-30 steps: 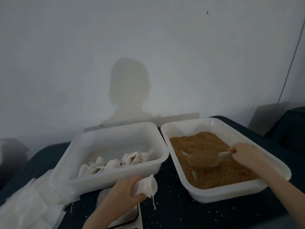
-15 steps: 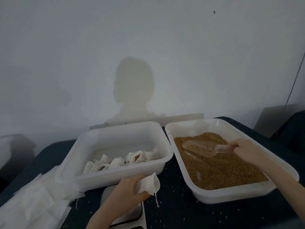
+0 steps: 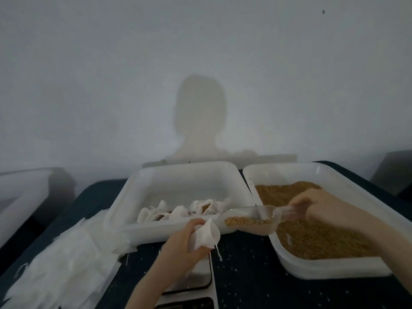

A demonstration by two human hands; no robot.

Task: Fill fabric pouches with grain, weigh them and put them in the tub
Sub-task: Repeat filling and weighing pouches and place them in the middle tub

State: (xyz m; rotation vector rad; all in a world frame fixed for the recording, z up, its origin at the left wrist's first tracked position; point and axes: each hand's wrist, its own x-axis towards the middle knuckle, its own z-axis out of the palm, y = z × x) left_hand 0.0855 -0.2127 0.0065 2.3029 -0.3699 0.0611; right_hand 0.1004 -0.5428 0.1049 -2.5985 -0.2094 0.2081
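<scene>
My left hand (image 3: 185, 244) grips a white fabric pouch (image 3: 206, 235) above the scale (image 3: 196, 286), its mouth turned right. My right hand (image 3: 321, 208) holds the handle of a clear plastic scoop (image 3: 254, 219) loaded with brown grain. The scoop's tip is just right of the pouch mouth, over the gap between the tubs. The right tub (image 3: 334, 269) holds a bed of brown grain (image 3: 312, 239). The left tub (image 3: 178, 175) contains several filled white pouches (image 3: 182, 210) along its near side.
A heap of flat empty pouches (image 3: 62, 264) lies at the left on the dark table (image 3: 256, 275), where loose grains are scattered. A white wall stands close behind the tubs. Another pale container (image 3: 20, 192) sits at far left.
My right hand has lifted the scoop out of the grain tub, full, and carried it left to the pouch mouth. My left hand has kept the pouch over the scale.
</scene>
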